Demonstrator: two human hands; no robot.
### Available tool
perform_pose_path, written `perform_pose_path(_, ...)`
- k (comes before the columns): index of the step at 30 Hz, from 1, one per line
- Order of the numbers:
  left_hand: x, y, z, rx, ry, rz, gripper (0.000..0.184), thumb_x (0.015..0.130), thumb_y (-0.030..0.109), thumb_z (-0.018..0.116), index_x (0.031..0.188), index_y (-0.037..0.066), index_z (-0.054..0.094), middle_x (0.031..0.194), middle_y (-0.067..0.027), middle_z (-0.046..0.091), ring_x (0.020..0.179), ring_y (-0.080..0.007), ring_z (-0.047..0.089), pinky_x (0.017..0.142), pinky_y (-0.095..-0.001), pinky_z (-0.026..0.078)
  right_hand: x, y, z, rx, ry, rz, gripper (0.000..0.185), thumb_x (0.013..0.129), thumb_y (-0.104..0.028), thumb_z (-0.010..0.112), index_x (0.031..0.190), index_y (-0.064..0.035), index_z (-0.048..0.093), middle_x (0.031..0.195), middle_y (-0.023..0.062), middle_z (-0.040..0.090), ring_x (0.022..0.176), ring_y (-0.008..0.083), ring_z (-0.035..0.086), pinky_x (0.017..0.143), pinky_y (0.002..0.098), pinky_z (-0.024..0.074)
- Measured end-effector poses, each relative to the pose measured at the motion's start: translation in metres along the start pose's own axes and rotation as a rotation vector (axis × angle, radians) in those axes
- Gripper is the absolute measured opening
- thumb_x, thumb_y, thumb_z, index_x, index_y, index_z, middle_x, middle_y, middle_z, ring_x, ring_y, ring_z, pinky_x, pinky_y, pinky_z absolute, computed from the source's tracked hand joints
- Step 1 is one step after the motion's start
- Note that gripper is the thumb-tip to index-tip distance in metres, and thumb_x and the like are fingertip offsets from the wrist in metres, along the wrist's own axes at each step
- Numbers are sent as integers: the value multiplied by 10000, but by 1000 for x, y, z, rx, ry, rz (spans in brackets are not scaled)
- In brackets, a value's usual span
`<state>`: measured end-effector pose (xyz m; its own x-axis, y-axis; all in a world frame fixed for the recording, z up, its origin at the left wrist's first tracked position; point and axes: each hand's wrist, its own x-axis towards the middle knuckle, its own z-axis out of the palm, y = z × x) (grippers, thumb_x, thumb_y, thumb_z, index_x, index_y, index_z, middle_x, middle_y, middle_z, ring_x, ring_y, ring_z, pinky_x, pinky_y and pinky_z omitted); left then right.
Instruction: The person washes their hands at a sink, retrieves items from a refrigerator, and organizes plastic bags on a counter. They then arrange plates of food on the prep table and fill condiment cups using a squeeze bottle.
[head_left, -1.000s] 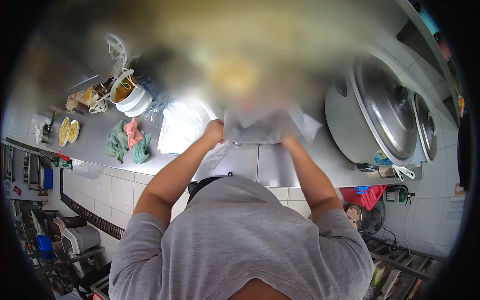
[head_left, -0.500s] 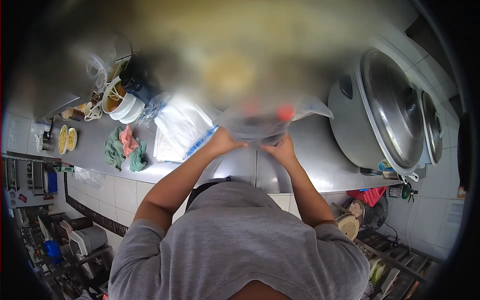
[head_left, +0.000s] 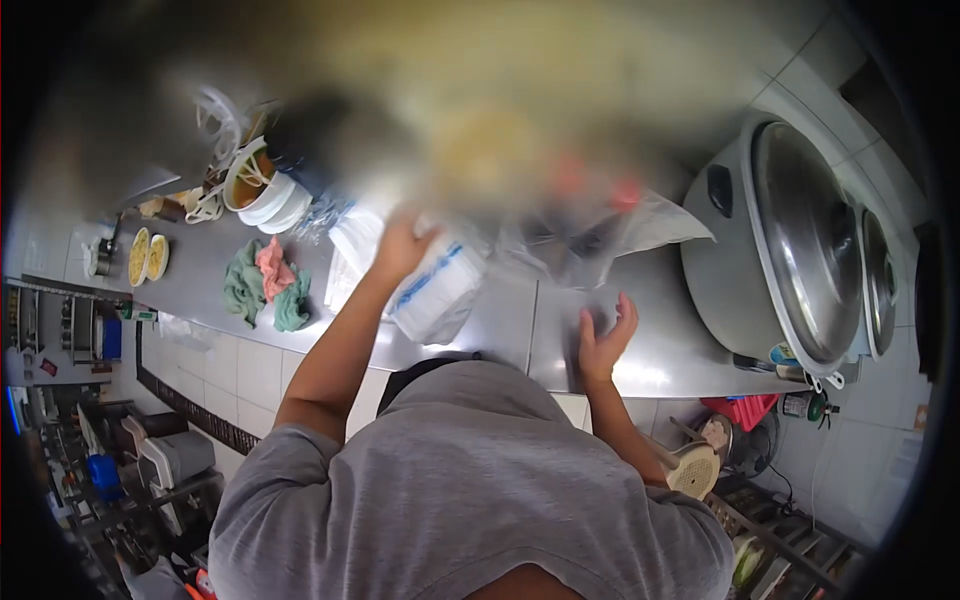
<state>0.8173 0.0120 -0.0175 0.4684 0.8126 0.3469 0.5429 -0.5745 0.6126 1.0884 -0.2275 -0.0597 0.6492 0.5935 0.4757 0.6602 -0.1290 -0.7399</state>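
Observation:
My left hand point(head_left: 402, 248) is at the white plastic bags point(head_left: 350, 245), its fingers partly blurred and closed at the top of a white bag with a blue printed strip point(head_left: 438, 300). That bag hangs or lies to the right of my wrist, over the steel counter. My right hand point(head_left: 608, 340) is held above the counter's front with thumb and fingers apart, nothing in it. Beyond it stands a clear plastic bag point(head_left: 575, 245) with blurred red things at its top; its contents are hard to make out.
A large lidded pot point(head_left: 730, 270) stands at the right. On the left are green and pink cloths point(head_left: 272, 275), white tubs point(head_left: 275, 205) and two oval dishes of yellow food point(head_left: 148, 257). The steel counter point(head_left: 500, 325) ends just before my body. The upper view is blurred.
Both hands have let go of the clear bag, which stays on the counter. My left hand has moved left to the white bags; my right hand has drawn back toward me and opened.

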Motion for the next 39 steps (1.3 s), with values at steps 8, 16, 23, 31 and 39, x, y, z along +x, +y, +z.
perform_pose_path(8,-37,-36,-45,457,-32,-100,188,690,115,733,826,91,605,1298,-111,474,1320,-313,306,1080,-603,88,-6,-130,110,52,-484,-350,224,782,-166,665,974,-53,637,962,110,591,924,312,540,838,422,411)
perform_pose_path(16,-44,-49,-118,192,-185,-134,305,607,178,801,752,90,547,919,-51,550,1040,-270,509,1048,-492,225,7,-166,164,-104,-468,-389,183,712,-87,665,877,-64,590,935,93,582,943,308,536,821,424,410)
perform_pose_path(23,-60,-7,-234,121,-305,294,304,617,185,815,819,101,604,1059,-40,576,1063,-241,500,983,-440,314,-8,-257,63,3,-796,-77,176,664,-33,730,757,-44,581,737,97,559,698,233,567,635,339,444)
perform_pose_path(31,-80,72,-332,-517,-403,-62,263,683,14,747,919,45,636,811,-31,669,787,-139,635,806,-314,468,-19,-333,-69,622,-857,79,139,719,-58,757,746,-6,631,792,74,663,752,162,615,655,267,470)
perform_pose_path(39,-40,128,-232,-653,-778,6,158,861,172,633,837,16,634,741,-20,641,668,-86,581,633,-236,461,27,-287,-124,1172,-485,-97,114,845,-113,610,832,-1,597,725,94,612,637,176,586,598,301,486)
